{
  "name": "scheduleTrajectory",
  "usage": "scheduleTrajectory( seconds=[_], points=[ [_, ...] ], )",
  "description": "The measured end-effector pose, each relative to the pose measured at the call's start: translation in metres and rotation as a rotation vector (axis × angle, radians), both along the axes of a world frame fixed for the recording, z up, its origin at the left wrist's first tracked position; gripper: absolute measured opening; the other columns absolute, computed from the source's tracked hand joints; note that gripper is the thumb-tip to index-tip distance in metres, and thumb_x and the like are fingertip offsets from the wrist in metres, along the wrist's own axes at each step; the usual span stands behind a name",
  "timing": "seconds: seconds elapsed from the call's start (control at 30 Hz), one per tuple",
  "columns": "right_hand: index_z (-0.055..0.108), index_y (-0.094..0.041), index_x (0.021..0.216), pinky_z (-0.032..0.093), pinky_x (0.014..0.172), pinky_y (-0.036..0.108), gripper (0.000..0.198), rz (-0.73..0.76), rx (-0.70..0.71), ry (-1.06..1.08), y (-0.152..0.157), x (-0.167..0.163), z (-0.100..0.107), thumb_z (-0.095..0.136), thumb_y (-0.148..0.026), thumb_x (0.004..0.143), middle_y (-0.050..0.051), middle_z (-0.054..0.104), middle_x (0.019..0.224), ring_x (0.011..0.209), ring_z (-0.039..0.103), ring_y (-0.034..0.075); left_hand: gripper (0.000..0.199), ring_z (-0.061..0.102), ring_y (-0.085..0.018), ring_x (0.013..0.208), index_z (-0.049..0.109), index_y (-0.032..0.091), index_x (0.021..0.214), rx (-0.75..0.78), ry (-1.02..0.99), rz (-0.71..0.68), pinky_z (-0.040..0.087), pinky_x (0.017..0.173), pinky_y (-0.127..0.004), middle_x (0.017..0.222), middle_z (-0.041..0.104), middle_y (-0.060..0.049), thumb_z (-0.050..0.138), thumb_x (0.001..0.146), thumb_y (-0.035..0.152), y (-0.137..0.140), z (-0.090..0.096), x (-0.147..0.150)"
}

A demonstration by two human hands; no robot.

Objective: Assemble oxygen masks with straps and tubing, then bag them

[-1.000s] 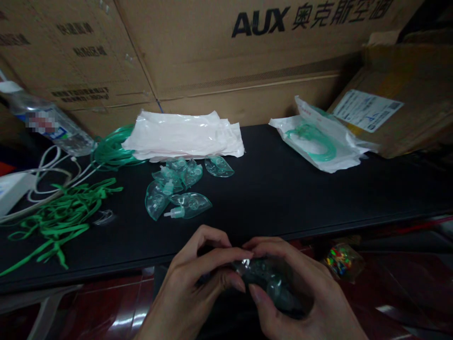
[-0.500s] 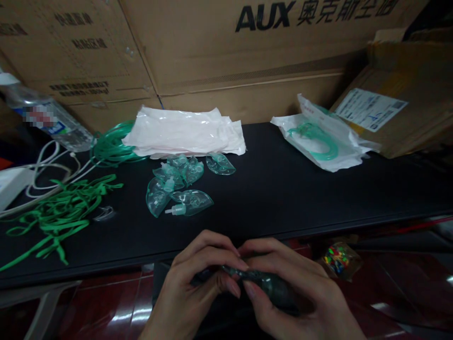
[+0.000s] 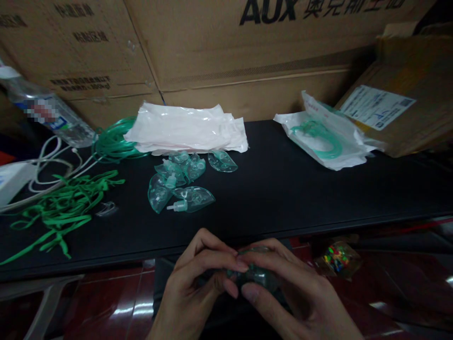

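Note:
Close in front of me, below the table's front edge, both hands close round one clear greenish oxygen mask (image 3: 260, 276). My left hand (image 3: 201, 274) pinches its left end between thumb and fingers. My right hand (image 3: 290, 283) grips the mask's body, its fingers bent over the top and the thumb underneath. Much of the mask is hidden by fingers and shadow. Beyond the hands, several similar masks lie in a loose cluster on the black table; the nearest mask (image 3: 194, 199) has a pale connector pointing left.
White packets (image 3: 187, 130) lie behind the masks, beside coiled green tubing (image 3: 115, 141). Green elastic straps (image 3: 67, 203), white cable and a bottle (image 3: 53, 113) are at left. An opened packet (image 3: 348, 151) holds tubing at right, near a carton (image 3: 414, 94). Colourful small pieces (image 3: 336, 257) sit low right.
The mask has turned in my hands, so its rim now shows above the right fingers. My right thumb has shifted slightly. The whole view has moved a little.

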State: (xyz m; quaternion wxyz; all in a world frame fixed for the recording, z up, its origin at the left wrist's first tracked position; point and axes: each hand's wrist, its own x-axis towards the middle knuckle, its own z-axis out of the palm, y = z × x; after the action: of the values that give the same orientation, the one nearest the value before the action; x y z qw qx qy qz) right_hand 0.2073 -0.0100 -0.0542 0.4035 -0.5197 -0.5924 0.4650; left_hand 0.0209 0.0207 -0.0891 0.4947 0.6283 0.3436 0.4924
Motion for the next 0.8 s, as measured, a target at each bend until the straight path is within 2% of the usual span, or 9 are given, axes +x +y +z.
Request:
scheduleTrajectory(
  seconds=[0.13, 0.3, 0.37, 0.57, 0.7, 0.8],
  points=[
    [0.078, -0.026, 0.103, 0.061, 0.080, 0.020, 0.019, 0.020, -0.085, 0.051, 0.0009, -0.0012, -0.0013, 0.069, -0.018, 0.089, 0.001, 0.075, 0.096, 0.090, 0.075, 0.015, 0.016, 0.065, -0.012, 0.072, 0.083, 0.033, 0.101, 0.003, 0.003, -0.019, 0.058, 0.066, -0.020, 0.088, 0.061, -0.002, 0.071, 0.095, 0.022, -0.0010, -0.0005, -0.0010],
    [0.076, -0.026, 0.106, 0.063, 0.083, 0.024, 0.022, -0.002, -0.173, 0.152, 0.0003, -0.0024, -0.0019, 0.071, -0.017, 0.086, 0.003, 0.078, 0.101, 0.094, 0.077, 0.019, 0.021, 0.067, -0.016, 0.085, 0.082, 0.037, 0.106, 0.005, 0.056, -0.003, 0.059, 0.072, -0.022, 0.090, 0.064, -0.003, 0.072, 0.095, 0.022, -0.0020, -0.0008, -0.0029],
    [0.076, -0.027, 0.109, 0.063, 0.085, 0.026, 0.025, -0.006, -0.202, 0.192, -0.0013, -0.0028, 0.0004, 0.075, -0.019, 0.085, 0.003, 0.080, 0.104, 0.098, 0.078, 0.021, 0.020, 0.067, -0.016, 0.084, 0.083, 0.037, 0.105, 0.011, 0.064, 0.026, 0.059, 0.071, -0.022, 0.090, 0.065, -0.004, 0.073, 0.094, 0.024, -0.0023, -0.0006, -0.0034],
    [0.073, -0.031, 0.122, 0.065, 0.082, 0.028, 0.033, -0.168, -0.158, 0.194, -0.0065, -0.0026, 0.0043, 0.075, -0.038, 0.090, 0.003, 0.082, 0.098, 0.095, 0.079, 0.022, 0.015, 0.065, -0.014, 0.073, 0.084, 0.036, 0.102, -0.042, 0.004, 0.035, 0.058, 0.063, -0.022, 0.091, 0.065, -0.005, 0.073, 0.094, 0.030, -0.0042, -0.0035, -0.0024],
    [0.075, -0.027, 0.103, 0.064, 0.085, 0.026, 0.016, -0.026, -0.281, 0.232, -0.0031, 0.0007, 0.0018, 0.073, -0.037, 0.091, 0.003, 0.082, 0.099, 0.095, 0.079, 0.021, 0.015, 0.066, -0.014, 0.072, 0.083, 0.035, 0.103, -0.072, -0.032, 0.081, 0.057, 0.062, -0.019, 0.084, 0.066, -0.003, 0.079, 0.089, 0.032, -0.0039, -0.0056, 0.0013],
    [0.074, -0.025, 0.100, 0.062, 0.084, 0.022, 0.013, -0.010, -0.357, 0.278, -0.0005, 0.0033, 0.0009, 0.076, -0.031, 0.088, 0.001, 0.082, 0.095, 0.092, 0.078, 0.018, 0.010, 0.067, -0.014, 0.072, 0.084, 0.031, 0.093, -0.095, -0.041, 0.103, 0.057, 0.062, -0.019, 0.080, 0.068, -0.003, 0.084, 0.083, 0.034, -0.0029, -0.0049, 0.0023]
  ],
)
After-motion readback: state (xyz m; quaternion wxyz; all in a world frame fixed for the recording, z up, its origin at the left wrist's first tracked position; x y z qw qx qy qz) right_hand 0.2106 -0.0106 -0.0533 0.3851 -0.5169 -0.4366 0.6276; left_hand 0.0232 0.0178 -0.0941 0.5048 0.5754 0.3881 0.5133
